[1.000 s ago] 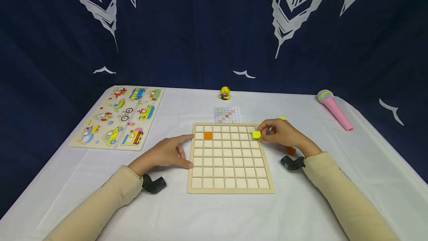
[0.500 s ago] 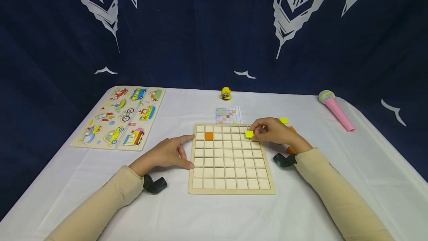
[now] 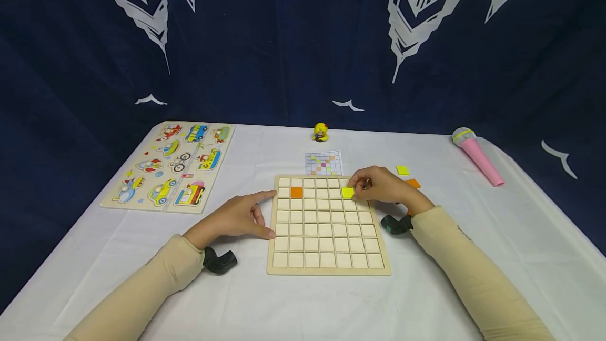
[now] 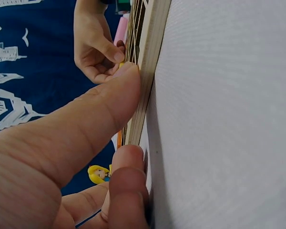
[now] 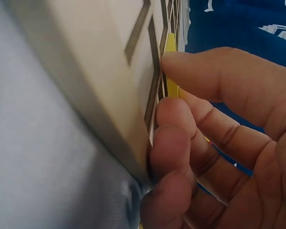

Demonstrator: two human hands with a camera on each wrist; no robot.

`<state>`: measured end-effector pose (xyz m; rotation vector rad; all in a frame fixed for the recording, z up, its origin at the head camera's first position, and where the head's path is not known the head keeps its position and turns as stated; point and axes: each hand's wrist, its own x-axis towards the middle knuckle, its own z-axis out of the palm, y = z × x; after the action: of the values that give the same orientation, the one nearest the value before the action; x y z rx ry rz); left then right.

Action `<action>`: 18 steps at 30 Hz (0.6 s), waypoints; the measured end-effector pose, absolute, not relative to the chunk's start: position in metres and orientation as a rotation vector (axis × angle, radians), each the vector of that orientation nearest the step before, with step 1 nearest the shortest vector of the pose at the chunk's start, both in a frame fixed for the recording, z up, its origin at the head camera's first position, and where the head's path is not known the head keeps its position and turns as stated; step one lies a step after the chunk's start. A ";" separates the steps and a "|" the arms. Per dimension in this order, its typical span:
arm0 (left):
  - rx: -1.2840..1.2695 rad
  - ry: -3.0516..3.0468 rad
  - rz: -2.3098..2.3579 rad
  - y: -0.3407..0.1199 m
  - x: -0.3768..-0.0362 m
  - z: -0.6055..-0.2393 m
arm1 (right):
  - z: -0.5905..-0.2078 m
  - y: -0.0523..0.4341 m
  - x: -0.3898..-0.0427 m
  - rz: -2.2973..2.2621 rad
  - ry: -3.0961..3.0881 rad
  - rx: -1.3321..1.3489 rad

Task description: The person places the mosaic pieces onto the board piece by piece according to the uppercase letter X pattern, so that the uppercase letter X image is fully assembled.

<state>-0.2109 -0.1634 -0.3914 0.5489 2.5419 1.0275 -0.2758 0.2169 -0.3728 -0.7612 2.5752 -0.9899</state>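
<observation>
A wooden grid board (image 3: 329, 271) lies flat on the table. In its second row, an orange square tile (image 3: 296, 192) sits in a cell towards the left. My right hand (image 3: 384, 187) pinches a yellow square tile (image 3: 347, 192) over that same row, near the right side. The right wrist view shows the thumb against this yellow tile (image 5: 171, 45), which stands close to the board's surface. At the board's left edge my left hand (image 3: 234, 216) rests with thumb and index finger spread, both touching the rim. Its thumb (image 4: 105, 107) lies along the edge in the left wrist view.
Beside my right hand lie a loose yellow tile (image 3: 402, 170) and an orange tile (image 3: 413, 183). Behind the board is a coloured grid card (image 3: 324, 162), then a small yellow-haired figurine (image 3: 320, 132). A vehicle puzzle board (image 3: 168, 167) lies left, a pink microphone (image 3: 478, 157) right.
My right hand has moved left with the yellow tile, from the board's right rim to over a cell, and lowered it slightly. My left hand stays at the left edge.
</observation>
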 end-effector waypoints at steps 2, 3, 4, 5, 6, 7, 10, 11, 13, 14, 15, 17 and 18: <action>0.545 2.541 1.029 -0.163 -0.211 -0.391 | -0.373 0.217 -0.276 -0.982 2.581 -0.762; 0.546 2.540 1.029 -0.163 -0.211 -0.392 | -0.373 0.217 -0.276 -0.980 2.581 -0.761; 0.547 2.540 1.030 -0.163 -0.211 -0.392 | -0.373 0.217 -0.276 -0.976 2.583 -0.763; 0.546 2.540 1.030 -0.163 -0.211 -0.392 | -0.373 0.217 -0.277 -0.973 2.583 -0.761; 0.544 2.541 1.029 -0.163 -0.211 -0.392 | -0.373 0.217 -0.277 -0.971 2.582 -0.758; 0.540 2.541 1.028 -0.163 -0.211 -0.391 | -0.373 0.217 -0.277 -0.969 2.582 -0.756; 0.533 2.541 1.026 -0.163 -0.211 -0.391 | -0.372 0.217 -0.277 -0.966 2.580 -0.750; 0.531 2.540 1.026 -0.163 -0.211 -0.391 | -0.372 0.217 -0.277 -0.966 2.578 -0.749; 0.533 2.539 1.026 -0.163 -0.211 -0.391 | -0.371 0.218 -0.276 -0.965 2.578 -0.756; 0.536 2.538 1.026 -0.163 -0.211 -0.391 | -0.371 0.219 -0.276 -0.965 2.577 -0.759; 0.540 2.539 1.027 -0.163 -0.211 -0.392 | -0.370 0.220 -0.275 -0.963 2.577 -0.761; 0.545 2.538 1.028 -0.163 -0.211 -0.392 | -0.369 0.222 -0.275 -0.964 2.580 -0.764; 0.547 2.539 1.028 -0.163 -0.211 -0.392 | -0.369 0.224 -0.274 -0.965 2.584 -0.763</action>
<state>-0.2110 -0.1630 -0.3916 0.5469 2.5388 1.0280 -0.2741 0.2237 -0.3691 -0.7625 2.5839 -0.9654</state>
